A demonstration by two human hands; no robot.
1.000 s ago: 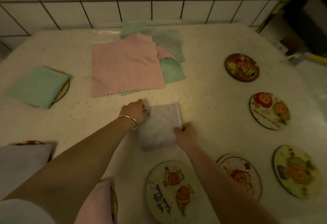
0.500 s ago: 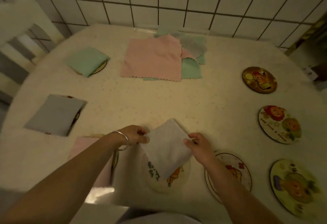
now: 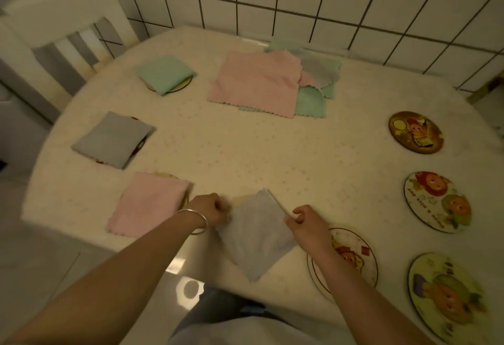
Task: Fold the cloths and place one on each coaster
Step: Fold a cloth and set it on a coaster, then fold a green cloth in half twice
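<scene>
Two hands pinch a folded grey cloth (image 3: 259,235) at the table's (image 3: 245,153) near edge: left hand (image 3: 211,208) curled at its left corner, right hand (image 3: 306,226) gripping its right edge. Farther off lies the unfolded cloth pile (image 3: 270,82).

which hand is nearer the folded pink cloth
Left. The left hand is just right of the folded pink cloth; the right hand is farther right, beyond the grey cloth.
</scene>
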